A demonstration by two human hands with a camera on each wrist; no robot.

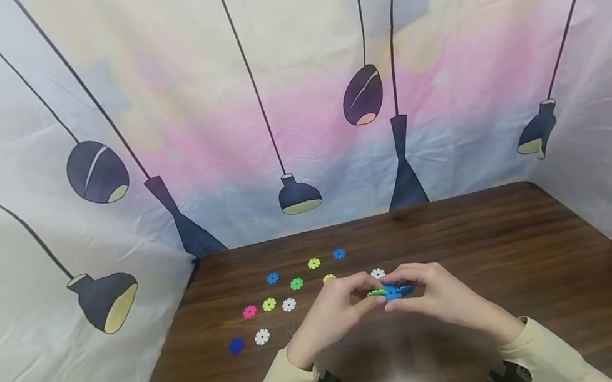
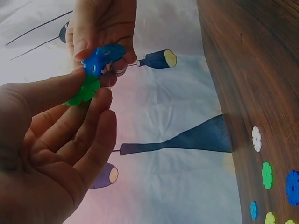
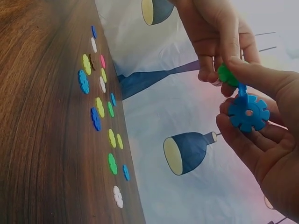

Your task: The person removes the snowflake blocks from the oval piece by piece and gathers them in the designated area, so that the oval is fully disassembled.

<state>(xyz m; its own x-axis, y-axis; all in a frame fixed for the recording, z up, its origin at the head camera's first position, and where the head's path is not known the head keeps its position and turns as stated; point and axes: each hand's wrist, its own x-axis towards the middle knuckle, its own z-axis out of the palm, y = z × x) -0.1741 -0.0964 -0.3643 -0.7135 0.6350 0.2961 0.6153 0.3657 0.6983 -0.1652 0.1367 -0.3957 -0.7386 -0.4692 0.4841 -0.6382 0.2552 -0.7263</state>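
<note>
Both hands meet above the table, holding a small cluster of notched plastic discs between them. My left hand (image 1: pixel 337 306) pinches the green disc (image 2: pixel 87 91) between thumb and fingers. My right hand (image 1: pixel 443 292) grips the blue discs, one of which (image 3: pixel 249 113) faces the right wrist view flat, with a round hole at its centre. Another blue disc (image 3: pixel 242 91) stands edge-on between that one and the green. Green and blue pieces touch, and the blue ones look slotted together. Fingers cover part of the cluster.
Loose notched discs lie spread over the left and middle of the brown wooden table (image 1: pixel 516 242), among them a pink one (image 1: pixel 249 311), a dark blue one (image 1: pixel 236 346) and a white one (image 1: pixel 263 336). A cloth printed with lamps (image 1: pixel 299 195) hangs behind the table.
</note>
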